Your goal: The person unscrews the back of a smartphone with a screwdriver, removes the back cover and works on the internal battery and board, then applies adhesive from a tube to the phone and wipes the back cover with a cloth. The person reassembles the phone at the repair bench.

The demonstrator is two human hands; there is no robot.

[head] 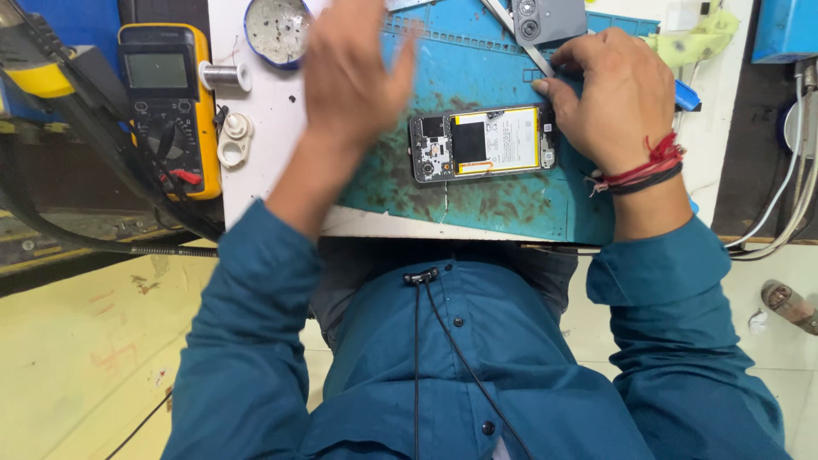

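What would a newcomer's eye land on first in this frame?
Probably the opened phone with its back off and battery exposed, lying on the stained blue work mat at centre. The right hand rests at its right end, while the blurred left hand hangs raised above the mat. A yellow multimeter sits off the mat at the far left.

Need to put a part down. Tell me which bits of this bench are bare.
Bare mat lies between the opened phone and the bench's near edge, and above the phone between the left hand and right hand. A white strip sits below the tape roll. Crowded: the left side, with multimeter, solder spool and round tin.
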